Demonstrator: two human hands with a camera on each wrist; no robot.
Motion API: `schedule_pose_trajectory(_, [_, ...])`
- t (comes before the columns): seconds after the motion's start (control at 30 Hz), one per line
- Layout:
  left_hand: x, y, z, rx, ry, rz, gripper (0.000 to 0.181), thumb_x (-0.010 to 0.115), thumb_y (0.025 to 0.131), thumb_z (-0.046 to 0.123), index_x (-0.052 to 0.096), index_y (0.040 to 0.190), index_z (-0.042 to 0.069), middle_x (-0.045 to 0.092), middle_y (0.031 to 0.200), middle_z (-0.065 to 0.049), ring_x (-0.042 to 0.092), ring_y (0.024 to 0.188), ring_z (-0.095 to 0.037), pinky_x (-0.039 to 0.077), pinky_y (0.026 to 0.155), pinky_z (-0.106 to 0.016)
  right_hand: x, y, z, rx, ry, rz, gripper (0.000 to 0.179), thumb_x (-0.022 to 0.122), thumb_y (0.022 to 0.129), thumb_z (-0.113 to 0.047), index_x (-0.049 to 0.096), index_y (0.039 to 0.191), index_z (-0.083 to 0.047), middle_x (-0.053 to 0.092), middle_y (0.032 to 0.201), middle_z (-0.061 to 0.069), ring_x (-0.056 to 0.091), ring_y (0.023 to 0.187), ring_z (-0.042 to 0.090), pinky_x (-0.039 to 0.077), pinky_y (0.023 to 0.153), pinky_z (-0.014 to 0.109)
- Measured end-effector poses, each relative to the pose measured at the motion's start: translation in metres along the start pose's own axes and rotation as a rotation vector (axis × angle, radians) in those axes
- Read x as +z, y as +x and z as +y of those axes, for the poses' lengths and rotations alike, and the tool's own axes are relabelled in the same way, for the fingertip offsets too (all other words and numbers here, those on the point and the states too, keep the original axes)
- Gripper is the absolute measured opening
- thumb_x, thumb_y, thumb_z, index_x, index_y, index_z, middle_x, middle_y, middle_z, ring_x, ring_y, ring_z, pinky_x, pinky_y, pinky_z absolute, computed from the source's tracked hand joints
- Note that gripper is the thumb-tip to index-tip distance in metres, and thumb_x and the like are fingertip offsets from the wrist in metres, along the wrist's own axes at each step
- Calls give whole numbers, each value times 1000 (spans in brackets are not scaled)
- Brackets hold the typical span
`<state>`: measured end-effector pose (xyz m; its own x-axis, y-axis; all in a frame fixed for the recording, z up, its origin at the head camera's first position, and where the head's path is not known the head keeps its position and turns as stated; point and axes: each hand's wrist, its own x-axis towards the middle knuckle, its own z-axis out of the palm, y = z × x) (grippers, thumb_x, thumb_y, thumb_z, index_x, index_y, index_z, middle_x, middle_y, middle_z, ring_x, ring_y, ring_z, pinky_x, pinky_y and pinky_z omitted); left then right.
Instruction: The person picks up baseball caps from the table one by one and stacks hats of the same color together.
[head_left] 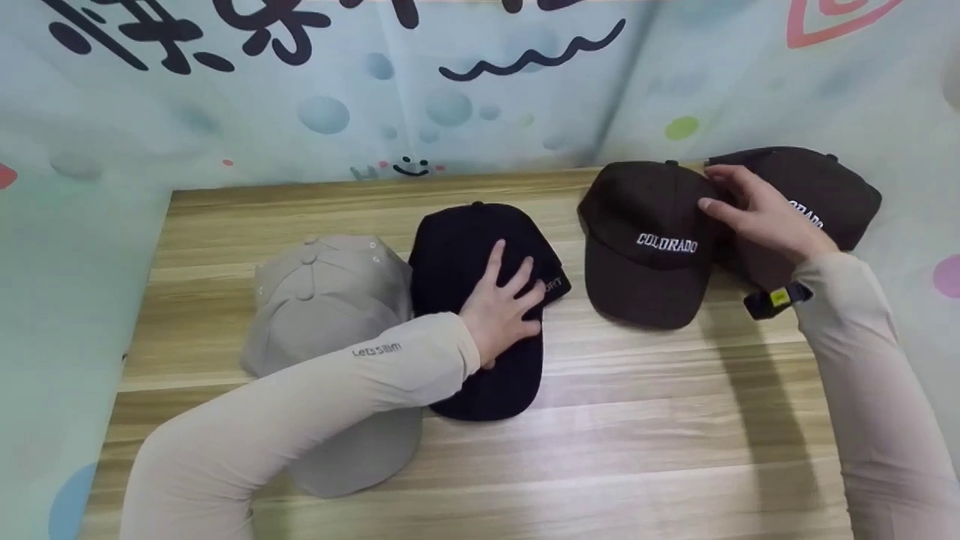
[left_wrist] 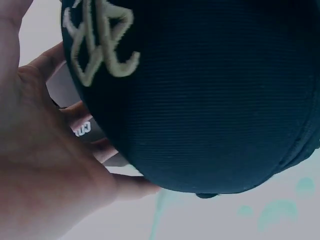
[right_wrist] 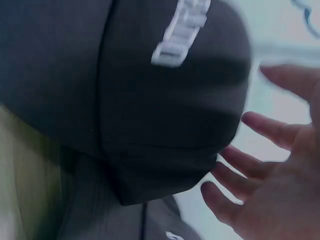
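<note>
With fingers spread, my left hand (head_left: 504, 311) lies against the side of a dark navy cap (head_left: 461, 247). In the left wrist view, pale embroidery (left_wrist: 102, 45) shows on this cap, and the fingertips pass along its edge. My right hand (head_left: 769, 217) reaches over the gap between two brown caps, thumb and fingers apart. The nearer brown cap (head_left: 634, 202) carries white COLORADO lettering, its brim toward me. The right wrist view shows the fingers (right_wrist: 275, 132) loosely extended beside a brown crown (right_wrist: 170, 110). Another brown cap (head_left: 817, 184) sits behind that hand, partly covered.
Two overlapping grey caps (head_left: 330, 322) lie at the left, partly under my left sleeve (head_left: 300, 420). The wood-grain table (head_left: 637, 420) holds everything. A printed pale backdrop (head_left: 487, 142) rises along its far edge and sides. A dark strap device (head_left: 776, 300) sits on my right wrist.
</note>
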<state>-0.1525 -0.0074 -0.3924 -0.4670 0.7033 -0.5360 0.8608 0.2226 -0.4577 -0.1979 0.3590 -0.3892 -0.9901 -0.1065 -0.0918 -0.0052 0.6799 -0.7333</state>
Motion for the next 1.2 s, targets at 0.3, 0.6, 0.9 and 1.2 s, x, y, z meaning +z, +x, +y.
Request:
schedule_pose_trajectory(0.3, [-9, -17, 28, 48, -9, 188, 67, 59, 79, 69, 51, 137, 35, 30, 154, -4, 6, 145, -35, 0, 108, -64, 0, 25, -6, 142, 53, -43, 77, 62, 92, -41, 26, 152, -9, 33, 148, 23, 32, 133, 33, 29, 103, 39])
schedule_pose_trajectory(0.6, [-11, -31, 42, 88, -58, 374, 51, 56, 86, 63, 60, 125, 32, 39, 148, -1, 12, 145, -32, 8, 109, -63, 18, 12, -46, 51, 98, 32, 47, 76, 85, -30, 62, 119, -1, 60, 105, 2, 55, 89, 9, 45, 71, 16])
schedule_pose_trajectory(0.9, [-5, -24, 55, 116, -81, 363, 50, 52, 88, 63, 59, 126, 32, 44, 145, 1, 16, 144, -31, 10, 110, -59, 50, 11, -49, -93, 32, -105, 29, 69, 90, -24, 59, 103, 0, 57, 88, 6, 54, 76, 13, 42, 66, 20])
schedule_pose_trajectory(1.2, [-3, -16, 61, 144, -170, 285, 47, 54, 90, 58, 58, 129, 31, 52, 137, 4, 24, 141, -28, 9, 110, -58, 81, 18, -41, -72, 187, -95, 32, 65, 93, -27, 53, 106, 0, 55, 91, 7, 53, 75, 14, 43, 62, 22])
